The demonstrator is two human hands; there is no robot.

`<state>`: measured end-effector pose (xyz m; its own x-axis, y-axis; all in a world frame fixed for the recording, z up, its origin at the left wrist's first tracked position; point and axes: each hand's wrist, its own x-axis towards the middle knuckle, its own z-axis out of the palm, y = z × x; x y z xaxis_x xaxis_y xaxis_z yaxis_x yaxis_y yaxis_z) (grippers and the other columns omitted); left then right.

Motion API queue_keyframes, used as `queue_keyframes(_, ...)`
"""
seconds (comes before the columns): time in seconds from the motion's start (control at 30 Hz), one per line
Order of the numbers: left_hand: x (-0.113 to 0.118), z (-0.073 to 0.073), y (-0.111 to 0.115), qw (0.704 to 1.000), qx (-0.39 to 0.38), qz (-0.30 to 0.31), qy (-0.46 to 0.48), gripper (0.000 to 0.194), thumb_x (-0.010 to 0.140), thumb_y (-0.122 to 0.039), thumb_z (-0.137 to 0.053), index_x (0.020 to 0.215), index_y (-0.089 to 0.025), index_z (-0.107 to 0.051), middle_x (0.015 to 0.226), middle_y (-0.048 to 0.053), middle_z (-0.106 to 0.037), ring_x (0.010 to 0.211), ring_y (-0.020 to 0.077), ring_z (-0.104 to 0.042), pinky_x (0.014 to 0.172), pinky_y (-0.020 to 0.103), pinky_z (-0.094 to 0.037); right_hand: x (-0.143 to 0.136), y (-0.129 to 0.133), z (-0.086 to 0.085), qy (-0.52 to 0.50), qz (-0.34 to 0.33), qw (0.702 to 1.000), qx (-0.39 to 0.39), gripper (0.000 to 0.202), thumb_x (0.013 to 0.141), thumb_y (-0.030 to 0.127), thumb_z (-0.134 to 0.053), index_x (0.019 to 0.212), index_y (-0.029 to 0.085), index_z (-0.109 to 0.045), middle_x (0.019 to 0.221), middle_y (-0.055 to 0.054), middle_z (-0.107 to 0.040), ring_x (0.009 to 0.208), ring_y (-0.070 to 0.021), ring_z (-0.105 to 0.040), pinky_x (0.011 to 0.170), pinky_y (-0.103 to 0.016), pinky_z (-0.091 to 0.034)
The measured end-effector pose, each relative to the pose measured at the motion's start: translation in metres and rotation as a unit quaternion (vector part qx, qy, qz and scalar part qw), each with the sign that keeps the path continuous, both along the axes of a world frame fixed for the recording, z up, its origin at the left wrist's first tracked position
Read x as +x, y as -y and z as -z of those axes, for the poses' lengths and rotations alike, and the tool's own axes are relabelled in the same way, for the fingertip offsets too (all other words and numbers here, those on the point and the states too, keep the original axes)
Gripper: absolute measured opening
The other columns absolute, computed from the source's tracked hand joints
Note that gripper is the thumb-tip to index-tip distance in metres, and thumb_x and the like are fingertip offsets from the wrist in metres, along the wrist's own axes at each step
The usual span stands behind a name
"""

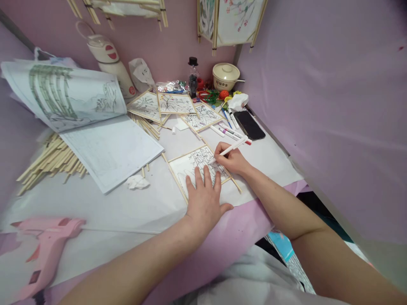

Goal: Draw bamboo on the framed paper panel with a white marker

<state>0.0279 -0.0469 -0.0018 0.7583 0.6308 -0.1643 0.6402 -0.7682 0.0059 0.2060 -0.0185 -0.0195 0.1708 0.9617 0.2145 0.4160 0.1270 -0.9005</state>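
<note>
A stick-framed paper panel (181, 166) with dark bamboo-like line drawing lies on the white-covered table in front of me. My left hand (204, 195) rests flat on its lower part, fingers spread, holding nothing. At the panel's right side, my right hand (229, 158) grips a white pen (234, 145), its tip down at the drawing. The exact tip contact is too small to tell. Just behind lie three more framed drawings, among them a flower panel (176, 103) and a branch panel (202, 117).
An open sketchbook (111, 146) lies over bundled sticks (52, 159) at left. A pink glue gun (52, 241) is front left. Behind stand a thermos (111, 63), a bottle (193, 78) and a lidded bowl (225, 76). Markers and a phone (249, 125) lie right; a lantern (240, 21) hangs above.
</note>
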Motion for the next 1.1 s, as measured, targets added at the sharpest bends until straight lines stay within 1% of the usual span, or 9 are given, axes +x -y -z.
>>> queue_keyframes(0.13, -0.0002, 0.0002, -0.0001, 1.0, 0.002, 0.001, -0.001, 0.1, 0.077, -0.077, -0.052, 0.154, -0.018, -0.026, 0.16, 0.024, -0.015, 0.145, 0.0492, -0.01, 0.11, 0.069, -0.015, -0.0004, 0.0, -0.0002, 0.009, 0.005, 1.0, -0.004, 0.008, 0.074, 0.019, -0.056, 0.068, 0.02, -0.051, 0.062, 0.005, -0.048, 0.058, -0.0107, -0.042, 0.055, -0.026, -0.033)
queue_keyframes(0.27, -0.0004, 0.0011, -0.0002, 1.0, 0.001, 0.001, 0.001, 0.101, 0.077, -0.077, -0.053, 0.154, -0.018, -0.026, 0.16, 0.024, -0.015, 0.145, 0.0494, -0.009, 0.11, 0.069, -0.015, 0.0002, -0.0003, 0.0004, -0.011, 0.005, 1.0, -0.003, 0.009, 0.074, 0.017, -0.056, 0.067, 0.021, -0.05, 0.06, 0.005, -0.047, 0.058, -0.0112, -0.044, 0.056, -0.026, -0.034)
queue_keyframes(0.4, -0.0002, 0.0018, -0.0002, 1.0, 0.001, 0.0, 0.004, 0.101, 0.076, -0.078, -0.053, 0.154, -0.019, -0.026, 0.16, 0.024, -0.016, 0.145, 0.0495, -0.01, 0.11, 0.07, -0.015, -0.001, -0.0017, 0.0012, -0.009, 0.033, 0.999, 0.001, 0.009, 0.08, 0.025, -0.058, 0.073, 0.021, -0.053, 0.064, 0.004, -0.051, 0.06, -0.0122, -0.047, 0.059, -0.027, -0.037)
queue_keyframes(0.5, 0.0, 0.0017, -0.0003, 1.0, -0.003, -0.002, 0.0, 0.1, 0.077, -0.078, -0.052, 0.154, -0.019, -0.025, 0.16, 0.022, -0.016, 0.145, 0.0494, -0.01, 0.11, 0.07, -0.014, -0.0023, -0.0027, 0.0017, 0.0, 0.033, 0.999, -0.008, 0.012, 0.082, 0.03, -0.059, 0.075, 0.022, -0.054, 0.065, 0.004, -0.053, 0.061, -0.0126, -0.048, 0.06, -0.028, -0.037)
queue_keyframes(0.63, 0.0001, 0.0017, -0.0005, 1.0, -0.008, -0.002, -0.005, 0.1, 0.077, -0.077, -0.052, 0.154, -0.02, -0.024, 0.16, 0.022, -0.016, 0.145, 0.0493, -0.01, 0.11, 0.07, -0.014, -0.0033, -0.0032, 0.0011, 0.011, 0.035, 0.999, -0.012, 0.014, 0.083, 0.032, -0.06, 0.076, 0.022, -0.054, 0.066, 0.004, -0.054, 0.061, -0.0125, -0.048, 0.06, -0.028, -0.038)
queue_keyframes(0.9, -0.0001, 0.0009, -0.0001, 1.0, 0.001, 0.0, -0.004, 0.1, 0.077, -0.078, -0.051, 0.154, -0.019, -0.025, 0.16, 0.023, -0.016, 0.145, 0.0491, -0.01, 0.11, 0.07, -0.014, -0.0037, -0.0035, 0.0001, 0.028, 0.032, 0.999, -0.007, 0.015, 0.083, 0.032, -0.06, 0.074, 0.021, -0.054, 0.066, 0.004, -0.054, 0.06, -0.0117, -0.046, 0.058, -0.027, -0.036)
queue_keyframes(1.1, 0.0003, -0.0001, -0.0003, 1.0, -0.003, 0.001, -0.006, 0.101, 0.077, -0.078, -0.052, 0.154, -0.019, -0.025, 0.16, 0.023, -0.016, 0.145, 0.0494, -0.01, 0.11, 0.07, -0.015, -0.0029, -0.0028, 0.002, 0.02, 0.038, 0.999, -0.01, 0.014, 0.081, 0.027, -0.058, 0.07, 0.021, -0.052, 0.063, 0.005, -0.05, 0.059, -0.0118, -0.045, 0.058, -0.027, -0.036)
